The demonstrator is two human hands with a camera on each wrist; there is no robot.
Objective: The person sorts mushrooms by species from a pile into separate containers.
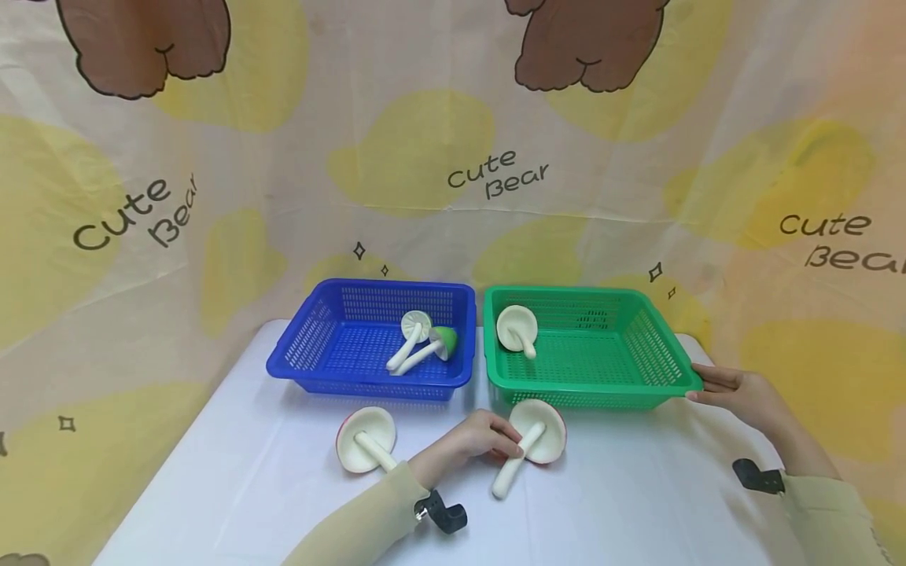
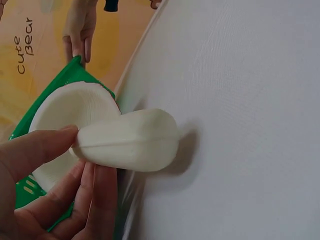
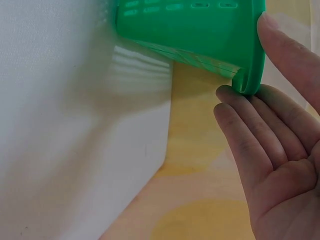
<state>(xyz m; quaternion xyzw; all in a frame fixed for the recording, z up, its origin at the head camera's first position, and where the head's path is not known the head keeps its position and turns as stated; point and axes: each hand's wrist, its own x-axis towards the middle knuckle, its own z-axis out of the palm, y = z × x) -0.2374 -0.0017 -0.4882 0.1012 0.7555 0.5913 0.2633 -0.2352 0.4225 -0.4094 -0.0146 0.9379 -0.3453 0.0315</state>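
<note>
Left basket (image 1: 368, 382) beside right basket (image 1: 594, 387) — mushrooms (image 1: 514, 324) in both, one more before each

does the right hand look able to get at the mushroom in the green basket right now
Probably yes: the green basket is open on top and nothing covers the toy mushroom, though the right hand grips the rim and would likely need to let go first.

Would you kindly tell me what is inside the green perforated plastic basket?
The green basket holds one pale round-capped mushroom at its left end. The cap's outer side and the basket surface behind it are covered.
</note>
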